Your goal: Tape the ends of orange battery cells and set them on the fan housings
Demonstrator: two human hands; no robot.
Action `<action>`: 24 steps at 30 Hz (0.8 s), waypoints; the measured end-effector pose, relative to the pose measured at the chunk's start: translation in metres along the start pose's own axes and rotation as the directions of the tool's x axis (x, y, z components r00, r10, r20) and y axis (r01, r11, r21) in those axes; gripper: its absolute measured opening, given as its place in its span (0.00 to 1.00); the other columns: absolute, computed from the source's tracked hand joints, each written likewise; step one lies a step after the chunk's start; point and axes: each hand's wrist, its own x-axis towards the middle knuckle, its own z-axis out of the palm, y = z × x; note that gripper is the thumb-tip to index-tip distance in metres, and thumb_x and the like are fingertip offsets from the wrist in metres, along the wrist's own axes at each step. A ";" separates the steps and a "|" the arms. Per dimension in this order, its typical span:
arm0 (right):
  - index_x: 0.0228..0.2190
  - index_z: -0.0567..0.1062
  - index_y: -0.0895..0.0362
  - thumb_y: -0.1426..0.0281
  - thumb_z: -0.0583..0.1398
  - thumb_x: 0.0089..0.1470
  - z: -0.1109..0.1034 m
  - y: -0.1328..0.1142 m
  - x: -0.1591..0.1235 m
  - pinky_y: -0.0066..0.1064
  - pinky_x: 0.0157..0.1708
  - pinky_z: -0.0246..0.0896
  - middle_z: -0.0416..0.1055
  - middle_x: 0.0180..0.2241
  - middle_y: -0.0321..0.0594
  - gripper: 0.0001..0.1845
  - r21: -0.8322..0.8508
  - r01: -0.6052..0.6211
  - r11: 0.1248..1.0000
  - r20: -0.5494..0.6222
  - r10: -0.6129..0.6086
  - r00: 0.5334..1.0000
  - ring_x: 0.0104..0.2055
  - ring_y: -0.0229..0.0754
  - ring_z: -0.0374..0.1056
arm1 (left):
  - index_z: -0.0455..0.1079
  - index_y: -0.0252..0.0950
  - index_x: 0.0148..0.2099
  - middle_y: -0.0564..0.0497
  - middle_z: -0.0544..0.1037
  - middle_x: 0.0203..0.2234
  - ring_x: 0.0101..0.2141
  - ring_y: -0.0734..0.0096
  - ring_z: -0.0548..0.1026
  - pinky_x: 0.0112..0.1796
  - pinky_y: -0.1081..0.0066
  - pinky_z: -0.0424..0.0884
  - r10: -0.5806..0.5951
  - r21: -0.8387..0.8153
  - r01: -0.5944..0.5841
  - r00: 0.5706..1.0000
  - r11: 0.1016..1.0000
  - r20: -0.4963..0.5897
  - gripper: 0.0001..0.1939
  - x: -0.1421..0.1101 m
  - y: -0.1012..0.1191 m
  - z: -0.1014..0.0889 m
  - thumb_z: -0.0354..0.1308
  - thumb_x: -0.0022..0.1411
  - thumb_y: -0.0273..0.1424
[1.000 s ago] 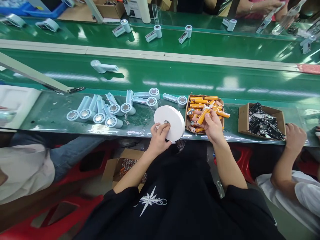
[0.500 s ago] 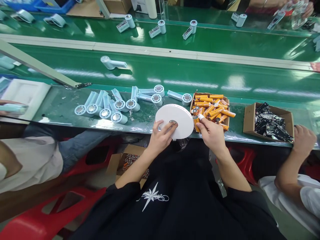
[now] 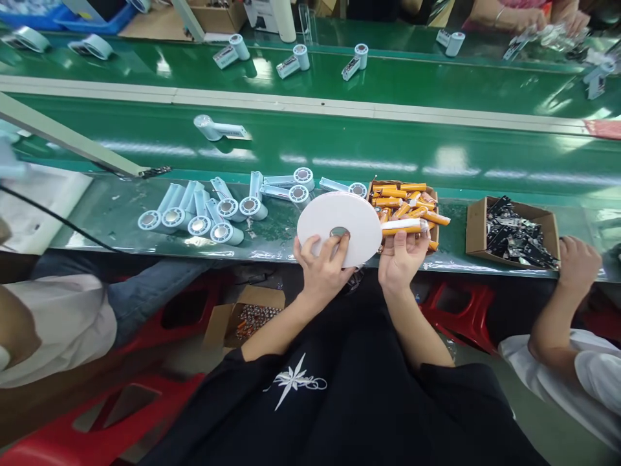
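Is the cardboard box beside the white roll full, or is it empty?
Full, or nearly: the orange cylinders are heaped up to the rim of the cardboard box, and one sticks out past its right edge.

"What is the person wearing?"

"A plain black top [image 3: 369, 395] with short, loose sleeves, and a white star [image 3: 294, 382] on the front."

"What's the star like?"

"Thin, pointed rays of uneven length; the longest runs on a slant."

"Anything beside it?"

"A looping white squiggle [image 3: 315, 384], just right of the star, like script, too small to read."

"And the left sleeve [image 3: 233, 375]?"

"Solid black, left of the star."
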 end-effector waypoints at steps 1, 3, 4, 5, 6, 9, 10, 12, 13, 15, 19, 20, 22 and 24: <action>0.52 0.69 0.44 0.63 0.75 0.55 0.001 0.002 -0.004 0.44 0.62 0.75 0.81 0.55 0.37 0.29 0.010 0.010 1.000 -0.019 -0.010 1.000 0.58 0.43 0.80 | 0.76 0.41 0.67 0.40 0.81 0.51 0.57 0.38 0.64 0.70 0.33 0.40 -0.028 -0.016 0.028 1.000 0.999 0.008 0.31 -0.003 0.005 0.002 0.69 0.66 0.46; 0.51 0.68 0.44 0.65 0.77 0.52 -0.003 -0.001 -0.001 0.46 0.61 0.76 0.82 0.52 0.37 0.32 -0.022 -0.045 0.999 0.017 0.045 0.999 0.56 0.45 0.81 | 0.77 0.40 0.66 0.39 0.81 0.50 0.55 0.39 0.65 0.68 0.34 0.43 -0.061 -0.050 0.063 0.997 0.997 0.047 0.31 -0.013 0.009 0.001 0.70 0.65 0.46; 0.50 0.69 0.45 0.65 0.78 0.49 -0.009 -0.004 0.008 0.48 0.59 0.77 0.83 0.49 0.37 0.33 -0.058 -0.107 0.993 0.071 0.111 0.991 0.54 0.47 0.82 | 0.77 0.40 0.66 0.39 0.81 0.49 0.54 0.40 0.66 0.67 0.34 0.46 -0.061 -0.067 0.066 0.995 0.996 0.081 0.31 -0.019 0.009 -0.003 0.70 0.64 0.45; 0.50 0.70 0.47 0.66 0.80 0.46 -0.017 -0.010 0.021 0.48 0.56 0.79 0.84 0.46 0.38 0.34 -0.097 -0.168 0.981 0.130 0.180 0.975 0.51 0.48 0.83 | 0.77 0.40 0.65 0.40 0.82 0.49 0.52 0.42 0.66 0.66 0.35 0.48 -0.047 -0.086 0.058 0.991 0.995 0.125 0.31 -0.025 0.006 -0.007 0.71 0.63 0.43; 0.48 0.72 0.49 0.67 0.81 0.43 -0.025 -0.017 0.037 0.46 0.53 0.81 0.84 0.43 0.38 0.35 -0.126 -0.210 0.970 0.179 0.230 0.956 0.48 0.49 0.83 | 0.77 0.41 0.66 0.41 0.82 0.48 0.51 0.43 0.67 0.65 0.36 0.50 -0.015 -0.109 0.035 0.984 0.993 0.176 0.31 -0.032 0.002 -0.013 0.71 0.62 0.41; 0.46 0.76 0.50 0.69 0.80 0.42 -0.048 -0.041 0.089 0.33 0.44 0.82 0.83 0.44 0.37 0.31 -0.065 -0.096 0.993 0.163 0.105 0.981 0.46 0.44 0.83 | 0.76 0.45 0.66 0.44 0.83 0.50 0.52 0.45 0.67 0.66 0.37 0.51 0.066 -0.157 -0.014 0.941 0.988 0.331 0.32 -0.045 -0.021 -0.028 0.71 0.60 0.34; 0.46 0.76 0.49 0.69 0.78 0.45 -0.053 -0.047 0.102 0.29 0.44 0.81 0.83 0.46 0.36 0.28 -0.025 -0.010 1.000 0.106 0.013 0.994 0.48 0.41 0.82 | 0.77 0.45 0.66 0.44 0.82 0.51 0.53 0.44 0.67 0.66 0.37 0.52 0.060 -0.152 -0.001 0.920 0.988 0.386 0.32 -0.046 -0.031 -0.030 0.72 0.59 0.32; 0.47 0.76 0.47 0.69 0.76 0.50 -0.056 -0.052 0.110 0.27 0.47 0.81 0.81 0.52 0.34 0.25 0.002 0.076 0.997 0.031 -0.076 0.997 0.52 0.38 0.80 | 0.76 0.42 0.66 0.42 0.81 0.55 0.55 0.41 0.67 0.66 0.37 0.56 0.004 -0.119 0.065 0.866 0.991 0.500 0.35 -0.039 -0.054 -0.027 0.73 0.55 0.32; 0.48 0.76 0.47 0.70 0.76 0.50 -0.055 -0.052 0.106 0.29 0.48 0.81 0.80 0.53 0.34 0.25 -0.007 0.060 0.998 0.031 -0.060 0.998 0.53 0.39 0.80 | 0.76 0.41 0.66 0.40 0.80 0.57 0.57 0.40 0.66 0.65 0.37 0.58 -0.031 -0.099 0.102 0.834 0.990 0.551 0.36 -0.033 -0.066 -0.024 0.74 0.54 0.32; 0.48 0.76 0.47 0.70 0.77 0.47 -0.049 -0.047 0.086 0.32 0.49 0.82 0.80 0.54 0.35 0.28 -0.035 -0.031 0.999 0.074 0.033 0.997 0.52 0.41 0.81 | 0.73 0.39 0.69 0.38 0.76 0.62 0.62 0.35 0.64 0.66 0.33 0.55 -0.072 -0.075 0.153 0.772 0.985 0.632 0.41 -0.018 -0.086 -0.015 0.76 0.53 0.33; 0.49 0.76 0.46 0.70 0.79 0.45 -0.036 -0.034 0.043 0.30 0.46 0.82 0.82 0.51 0.34 0.31 -0.042 -0.128 0.991 0.088 0.132 0.987 0.50 0.40 0.82 | 0.69 0.42 0.71 0.39 0.71 0.68 0.68 0.31 0.59 0.68 0.27 0.49 -0.013 -0.189 0.167 0.782 0.968 0.623 0.45 0.009 -0.096 -0.008 0.79 0.54 0.38; 0.50 0.76 0.46 0.69 0.79 0.45 -0.034 -0.033 0.036 0.29 0.45 0.82 0.83 0.49 0.34 0.32 -0.039 -0.149 0.988 0.088 0.152 0.985 0.50 0.40 0.82 | 0.71 0.43 0.69 0.39 0.73 0.66 0.67 0.34 0.61 0.69 0.32 0.53 0.040 -0.282 0.153 0.815 0.947 0.577 0.42 0.014 -0.091 -0.008 0.79 0.56 0.40; 0.50 0.76 0.46 0.69 0.79 0.45 -0.032 -0.034 0.027 0.29 0.44 0.82 0.84 0.46 0.33 0.32 -0.031 -0.209 0.977 0.111 0.211 0.971 0.48 0.41 0.83 | 0.76 0.41 0.63 0.40 0.79 0.58 0.60 0.46 0.71 0.64 0.45 0.66 0.136 -0.511 0.137 0.877 0.848 0.460 0.30 0.023 -0.073 -0.012 0.73 0.63 0.45; 0.49 0.77 0.45 0.67 0.80 0.44 -0.031 -0.036 0.019 0.29 0.42 0.82 0.85 0.45 0.33 0.32 -0.021 -0.268 0.963 0.153 0.268 0.951 0.45 0.41 0.84 | 0.80 0.37 0.51 0.43 0.82 0.43 0.43 0.60 0.77 0.50 0.60 0.75 0.164 -0.706 0.176 0.908 0.686 0.385 0.21 0.032 -0.049 -0.016 0.65 0.71 0.50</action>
